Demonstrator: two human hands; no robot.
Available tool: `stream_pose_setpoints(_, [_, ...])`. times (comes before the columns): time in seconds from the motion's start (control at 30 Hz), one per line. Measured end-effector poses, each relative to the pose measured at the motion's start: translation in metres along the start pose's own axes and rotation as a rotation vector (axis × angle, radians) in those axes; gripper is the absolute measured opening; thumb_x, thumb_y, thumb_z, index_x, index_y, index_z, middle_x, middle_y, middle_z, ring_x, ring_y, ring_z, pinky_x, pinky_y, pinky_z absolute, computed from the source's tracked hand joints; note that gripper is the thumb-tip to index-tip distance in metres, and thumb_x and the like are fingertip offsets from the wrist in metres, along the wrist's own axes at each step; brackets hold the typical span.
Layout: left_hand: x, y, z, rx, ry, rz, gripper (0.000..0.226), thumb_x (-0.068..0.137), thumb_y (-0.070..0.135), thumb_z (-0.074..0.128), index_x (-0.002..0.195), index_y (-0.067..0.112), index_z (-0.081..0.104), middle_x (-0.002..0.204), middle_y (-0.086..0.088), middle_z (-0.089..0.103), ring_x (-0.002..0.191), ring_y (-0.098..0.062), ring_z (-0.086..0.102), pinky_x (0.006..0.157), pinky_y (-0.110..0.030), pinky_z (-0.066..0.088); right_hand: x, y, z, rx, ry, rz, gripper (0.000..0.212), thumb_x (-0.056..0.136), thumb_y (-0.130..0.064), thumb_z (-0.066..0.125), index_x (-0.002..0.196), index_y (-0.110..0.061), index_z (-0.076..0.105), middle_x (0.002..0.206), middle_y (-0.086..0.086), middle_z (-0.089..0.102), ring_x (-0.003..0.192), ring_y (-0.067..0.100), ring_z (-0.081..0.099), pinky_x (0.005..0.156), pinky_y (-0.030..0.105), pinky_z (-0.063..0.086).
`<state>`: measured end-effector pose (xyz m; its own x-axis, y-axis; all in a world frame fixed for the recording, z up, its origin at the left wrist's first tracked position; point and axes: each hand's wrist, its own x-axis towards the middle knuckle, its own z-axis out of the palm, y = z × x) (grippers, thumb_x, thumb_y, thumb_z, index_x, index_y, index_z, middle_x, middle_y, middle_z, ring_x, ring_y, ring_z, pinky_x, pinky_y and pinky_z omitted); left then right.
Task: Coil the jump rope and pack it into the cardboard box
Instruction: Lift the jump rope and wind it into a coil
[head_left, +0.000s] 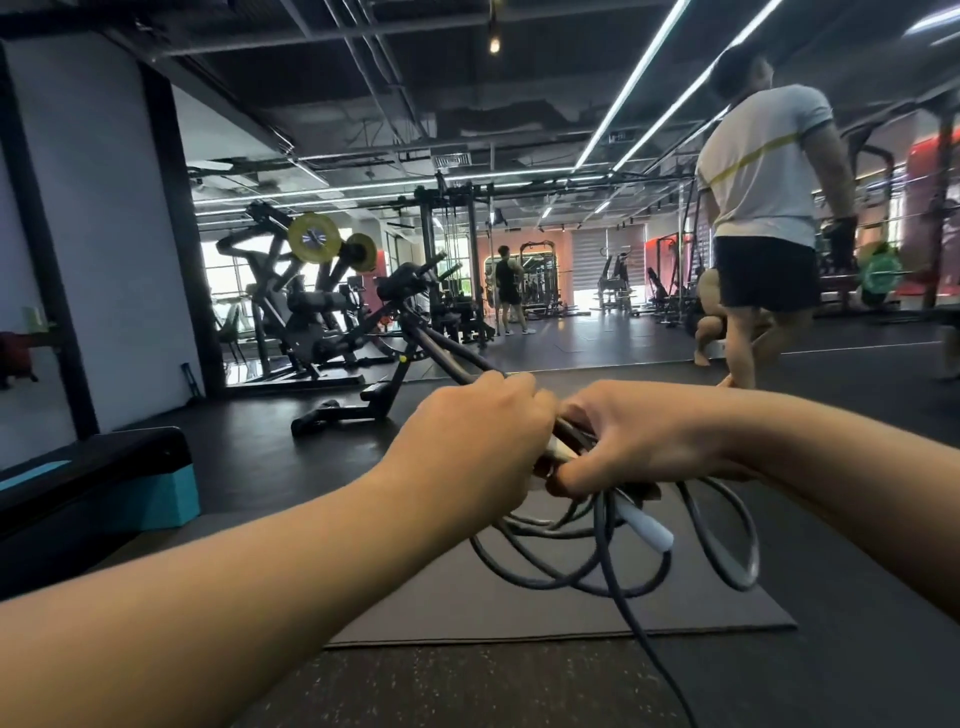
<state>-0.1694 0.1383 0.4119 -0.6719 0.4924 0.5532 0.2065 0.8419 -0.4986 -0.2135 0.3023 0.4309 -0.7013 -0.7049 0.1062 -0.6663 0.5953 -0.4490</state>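
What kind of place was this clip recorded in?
A commercial gym, most likely. Plate-loaded weight machines stand at left, a loaded barbell sits on a rack at right, and a dark exercise mat lies on rubber flooring. Both hands hold a coiled jump rope.

My two arms are bare from the wrists up to the frame's edge, no sleeve showing. My bare left hand (470, 441) wears no glove, ring or watch; my bare right hand (639, 441) is just as unadorned.
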Motion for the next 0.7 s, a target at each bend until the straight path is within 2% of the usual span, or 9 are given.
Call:
stream_pose_setpoints(0.1, [-0.002,-0.007,-0.001,0.053,-0.071,-0.125,0.009,0.095,0.017,0.048,0.101,0.019,0.054,0.105,-0.002,0.061,0.1,-0.027,0.059,0.062,-0.033,0.035,-0.003,-0.001,-0.007,-0.068,0.018,0.01,0.027,0.082,-0.025,0.076,0.106,-0.02,0.065,0.091,0.009,0.071,0.067,0.012,0.058,0.063,0.03,0.051])
stream_pose_setpoints(0.17, [-0.006,-0.009,-0.003,0.098,-0.109,-0.17,0.009,0.094,0.015,0.047,0.091,0.023,0.044,0.102,-0.003,0.064,0.096,-0.027,0.058,0.063,-0.033,0.032,-0.007,0.0,-0.01,-0.103,0.044,-0.003,0.024,0.085,-0.03,0.074,0.107,-0.025,0.065,0.093,0.002,0.072,0.066,0.004,0.059,0.063,0.024,0.05])
stream_pose_setpoints(0.27, [-0.006,-0.001,-0.012,0.192,-0.16,-0.162,0.012,0.092,0.014,0.049,0.094,0.021,0.039,0.103,-0.006,0.068,0.099,-0.028,0.058,0.079,-0.039,0.035,-0.005,-0.001,-0.002,-0.222,0.089,-0.092,0.009,0.086,-0.03,0.069,0.091,-0.022,0.067,0.085,0.004,0.071,0.071,0.019,0.061,0.072,0.04,0.053])
stream_pose_setpoints(0.33, [-0.001,0.007,-0.014,0.221,-0.15,-0.104,0.015,0.092,0.016,0.05,0.107,0.019,0.046,0.107,-0.007,0.068,0.106,-0.029,0.059,0.089,-0.041,0.034,-0.001,-0.001,0.005,-0.273,0.136,-0.155,0.014,0.087,-0.029,0.068,0.084,-0.016,0.065,0.078,0.008,0.068,0.072,0.029,0.06,0.069,0.047,0.05])
stream_pose_setpoints(0.43, [0.005,0.008,-0.011,0.118,-0.183,-0.025,0.02,0.095,0.013,0.05,0.115,0.015,0.05,0.11,-0.006,0.066,0.104,-0.031,0.062,0.074,-0.036,0.035,0.0,0.003,0.009,-0.309,0.191,-0.174,0.022,0.086,-0.032,0.07,0.083,-0.011,0.068,0.074,0.012,0.066,0.067,0.032,0.057,0.064,0.048,0.049])
stream_pose_setpoints(0.5, [0.001,0.003,-0.006,0.052,-0.254,-0.004,0.016,0.096,0.01,0.049,0.111,0.016,0.047,0.107,-0.005,0.064,0.098,-0.031,0.064,0.063,-0.036,0.033,-0.002,0.004,0.011,-0.335,0.169,-0.138,0.023,0.082,-0.037,0.069,0.085,-0.014,0.07,0.078,0.011,0.068,0.068,0.026,0.058,0.069,0.049,0.051])
stream_pose_setpoints(0.57, [-0.007,-0.003,0.001,0.048,-0.289,0.037,0.013,0.096,0.012,0.048,0.103,0.02,0.042,0.094,-0.002,0.06,0.086,-0.032,0.062,0.059,-0.036,0.032,-0.007,0.005,0.007,-0.319,0.136,-0.074,0.031,0.08,-0.047,0.072,0.097,-0.022,0.074,0.09,0.002,0.07,0.081,0.019,0.064,0.078,0.046,0.054])
stream_pose_setpoints(0.63, [-0.015,-0.011,0.004,0.077,-0.289,0.04,0.016,0.095,0.009,0.046,0.095,0.021,0.035,0.072,0.001,0.046,0.069,-0.03,0.05,0.054,-0.036,0.031,-0.014,0.006,-0.001,-0.267,0.103,-0.007,0.042,0.076,-0.057,0.076,0.109,-0.032,0.07,0.1,-0.007,0.067,0.089,0.011,0.064,0.082,0.037,0.055])
stream_pose_setpoints(0.7, [-0.018,-0.023,0.005,0.135,-0.279,0.046,0.02,0.091,0.002,0.045,0.091,0.018,0.032,0.064,0.003,0.035,0.06,-0.026,0.041,0.047,-0.035,0.028,-0.02,0.008,-0.008,-0.175,0.017,0.029,0.036,0.079,-0.052,0.077,0.109,-0.033,0.069,0.091,-0.005,0.067,0.076,0.012,0.064,0.069,0.033,0.055])
